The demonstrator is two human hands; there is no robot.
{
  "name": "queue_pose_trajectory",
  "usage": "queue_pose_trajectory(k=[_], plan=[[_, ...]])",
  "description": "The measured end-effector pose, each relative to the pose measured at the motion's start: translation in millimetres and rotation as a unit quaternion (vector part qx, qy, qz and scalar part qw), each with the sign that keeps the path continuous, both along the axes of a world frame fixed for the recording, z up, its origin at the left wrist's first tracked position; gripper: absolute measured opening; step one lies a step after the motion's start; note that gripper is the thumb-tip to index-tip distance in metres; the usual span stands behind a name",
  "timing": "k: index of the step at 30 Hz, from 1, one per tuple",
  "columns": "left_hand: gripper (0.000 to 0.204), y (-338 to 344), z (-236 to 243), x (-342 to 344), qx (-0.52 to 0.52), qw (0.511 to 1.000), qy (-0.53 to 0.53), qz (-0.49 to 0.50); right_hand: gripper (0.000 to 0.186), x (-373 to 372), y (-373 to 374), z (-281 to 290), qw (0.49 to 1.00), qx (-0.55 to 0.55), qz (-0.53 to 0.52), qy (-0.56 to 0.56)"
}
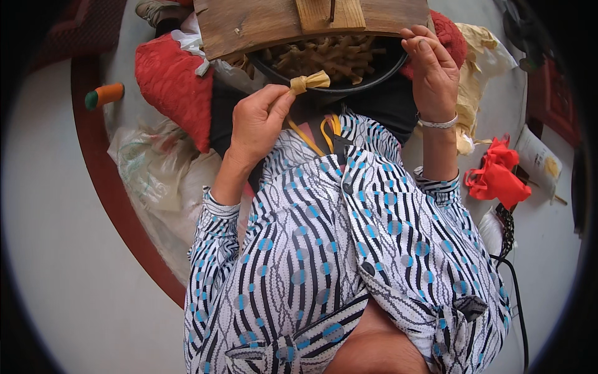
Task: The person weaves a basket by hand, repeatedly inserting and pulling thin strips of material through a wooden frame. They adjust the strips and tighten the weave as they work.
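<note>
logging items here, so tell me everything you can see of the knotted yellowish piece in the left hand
The knotted piece is yellowish tan and looks like a folded flat strip, perhaps dry and papery; the exact material can't be told. A rounded knot or wrap sits near the fingers, and a pleated end fans out beyond it, pointing right and slightly up in the picture. The left hand's grip pinches it between thumb and finger, hiding its other end. It appears in front of the dark basin's rim; contact there is unclear.

The knotted strip [309, 81] looks papery and creased, the board [255, 25] matt, grained wood.
</note>
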State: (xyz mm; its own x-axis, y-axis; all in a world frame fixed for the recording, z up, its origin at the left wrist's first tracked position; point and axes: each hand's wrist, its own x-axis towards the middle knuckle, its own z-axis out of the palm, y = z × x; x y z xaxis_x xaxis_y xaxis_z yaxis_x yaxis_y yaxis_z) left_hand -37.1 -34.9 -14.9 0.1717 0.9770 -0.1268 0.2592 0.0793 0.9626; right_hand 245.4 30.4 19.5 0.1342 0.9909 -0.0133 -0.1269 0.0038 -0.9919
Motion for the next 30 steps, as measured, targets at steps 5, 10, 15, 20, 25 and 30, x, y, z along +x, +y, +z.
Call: queue_pose_trajectory(k=[5, 10, 15, 20, 25, 30], plan=[[0.01, 19, 22, 25, 0.229, 0.961, 0.155, -0.021, 0.032, -40, -8, 27, 0.895, 0.162, 0.26, -0.323], [0.01, 27, 30, 26, 0.202, 0.962, 0.167, -0.083, 0.018, -36, -6, 14, 0.773, 0.186, 0.36, -0.488], [0.012, 28, 34, 10, 0.051, 0.978, 0.12, -0.164, 0.018, -26, -10, 18, 0.759, 0.142, 0.438, -0.461], [0.012, 33, 38, 24, 0.08, 0.983, 0.089, -0.137, 0.03, -52, -3, 40, 0.735, 0.262, 0.356, -0.515], [0.012, 33, 43, 23, 0.034, 0.981, 0.065, -0.18, 0.015, -41, 2, 41, 0.69, 0.248, 0.413, -0.54], [0.02, 34, 39, 23, -0.033, 0.985, -0.048, -0.16, 0.012, -34, 1, 41, 0.839, 0.087, 0.416, -0.34]])
